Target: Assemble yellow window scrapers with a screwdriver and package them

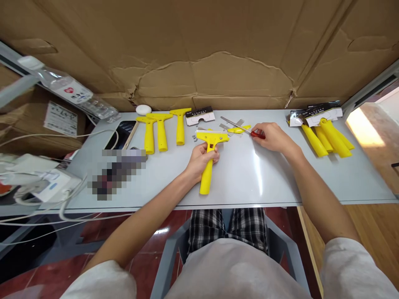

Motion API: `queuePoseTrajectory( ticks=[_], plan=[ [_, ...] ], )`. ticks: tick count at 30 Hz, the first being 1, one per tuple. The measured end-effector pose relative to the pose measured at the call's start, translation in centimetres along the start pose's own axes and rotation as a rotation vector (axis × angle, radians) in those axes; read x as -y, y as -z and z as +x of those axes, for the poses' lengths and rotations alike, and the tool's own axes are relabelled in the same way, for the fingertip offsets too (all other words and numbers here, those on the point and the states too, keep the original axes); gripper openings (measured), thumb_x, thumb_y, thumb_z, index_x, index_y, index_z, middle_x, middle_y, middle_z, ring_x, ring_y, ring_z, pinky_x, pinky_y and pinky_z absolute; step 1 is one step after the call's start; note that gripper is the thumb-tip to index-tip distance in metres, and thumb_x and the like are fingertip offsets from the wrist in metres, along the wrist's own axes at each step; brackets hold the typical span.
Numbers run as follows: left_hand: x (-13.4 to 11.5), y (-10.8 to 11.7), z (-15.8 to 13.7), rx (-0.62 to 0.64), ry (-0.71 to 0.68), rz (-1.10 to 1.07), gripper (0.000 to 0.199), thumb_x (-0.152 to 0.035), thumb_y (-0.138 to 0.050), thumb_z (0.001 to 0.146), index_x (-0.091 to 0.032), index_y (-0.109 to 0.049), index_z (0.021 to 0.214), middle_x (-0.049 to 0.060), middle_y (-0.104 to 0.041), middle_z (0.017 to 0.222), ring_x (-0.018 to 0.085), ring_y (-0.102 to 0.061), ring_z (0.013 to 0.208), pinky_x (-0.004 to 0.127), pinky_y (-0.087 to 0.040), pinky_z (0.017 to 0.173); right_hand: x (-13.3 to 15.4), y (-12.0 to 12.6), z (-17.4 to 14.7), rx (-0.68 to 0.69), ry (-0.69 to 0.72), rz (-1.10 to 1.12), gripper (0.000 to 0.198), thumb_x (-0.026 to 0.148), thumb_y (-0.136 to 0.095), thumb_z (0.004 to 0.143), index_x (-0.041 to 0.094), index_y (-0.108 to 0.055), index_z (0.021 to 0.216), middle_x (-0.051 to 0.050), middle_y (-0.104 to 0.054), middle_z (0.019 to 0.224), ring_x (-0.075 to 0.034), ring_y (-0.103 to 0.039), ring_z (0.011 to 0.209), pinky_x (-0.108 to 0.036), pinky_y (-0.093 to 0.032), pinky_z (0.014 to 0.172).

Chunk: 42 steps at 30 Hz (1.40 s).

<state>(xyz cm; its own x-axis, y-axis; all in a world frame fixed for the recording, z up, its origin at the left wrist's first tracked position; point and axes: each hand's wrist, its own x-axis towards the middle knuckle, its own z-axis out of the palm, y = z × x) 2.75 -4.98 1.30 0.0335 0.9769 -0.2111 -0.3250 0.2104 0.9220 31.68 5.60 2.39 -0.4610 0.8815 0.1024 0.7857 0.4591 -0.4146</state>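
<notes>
My left hand [198, 162] is wrapped round the handle of a yellow scraper [205, 179], whose wide head points away from me. A screw shows on the right part of that head. In my right hand [273, 137] is a screwdriver [257, 135] with a red handle, its metal shaft slanting up and to the left. Below the shaft lie a loose yellow clamp piece [239, 129] and several flat metal blades [240, 122]. Small screws [195, 138] are scattered just left of the scraper's head.
Several yellow scraper handles [162, 135] lie at the back left, by a black-and-white card [200, 116] and a phone [124, 133]. Carded scrapers [335, 139] are piled at the right. A plastic bottle [73, 90] and a power strip [57, 185] with cables occupy the left. Cardboard [240, 79] walls the back.
</notes>
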Motion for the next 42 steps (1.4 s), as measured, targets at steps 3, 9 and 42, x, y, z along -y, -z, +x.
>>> queuePoseTrajectory(
  ticks=[3,9,42],
  plan=[
    [-0.1,0.0,0.0,-0.006,0.002,-0.013,0.029,-0.016,-0.081,0.057,-0.018,-0.061,0.079,-0.004,-0.054,0.071,0.007,-0.045,0.057,0.024,-0.033,0.057,-0.1,0.2,0.0,0.036,0.042,0.045,0.025,0.028,-0.068,0.093,0.023,-0.082,0.113,-0.006,-0.08,0.093,-0.025,-0.069,0.082,-0.039,-0.052,0.08],
    [-0.4,-0.2,-0.1,-0.015,0.012,-0.01,0.03,-0.016,-0.079,0.057,-0.019,-0.059,0.079,-0.005,-0.053,0.067,0.007,-0.045,0.056,0.024,-0.032,0.055,-0.6,1.7,0.2,-0.255,0.02,0.362,0.029,0.033,-0.079,0.087,0.023,-0.082,0.114,-0.006,-0.084,0.1,-0.022,-0.076,0.082,-0.041,-0.062,0.083],
    [-0.3,-0.2,-0.2,-0.057,-0.013,-0.028,0.028,-0.016,-0.076,0.058,-0.02,-0.059,0.079,-0.006,-0.05,0.061,0.008,-0.043,0.056,0.024,-0.029,0.055,-0.1,5.6,-1.3,-0.526,-0.004,0.806,0.026,0.019,-0.094,0.065,0.024,-0.075,0.082,-0.005,-0.08,0.075,-0.018,-0.07,0.058,-0.033,-0.051,0.049]
  ],
)
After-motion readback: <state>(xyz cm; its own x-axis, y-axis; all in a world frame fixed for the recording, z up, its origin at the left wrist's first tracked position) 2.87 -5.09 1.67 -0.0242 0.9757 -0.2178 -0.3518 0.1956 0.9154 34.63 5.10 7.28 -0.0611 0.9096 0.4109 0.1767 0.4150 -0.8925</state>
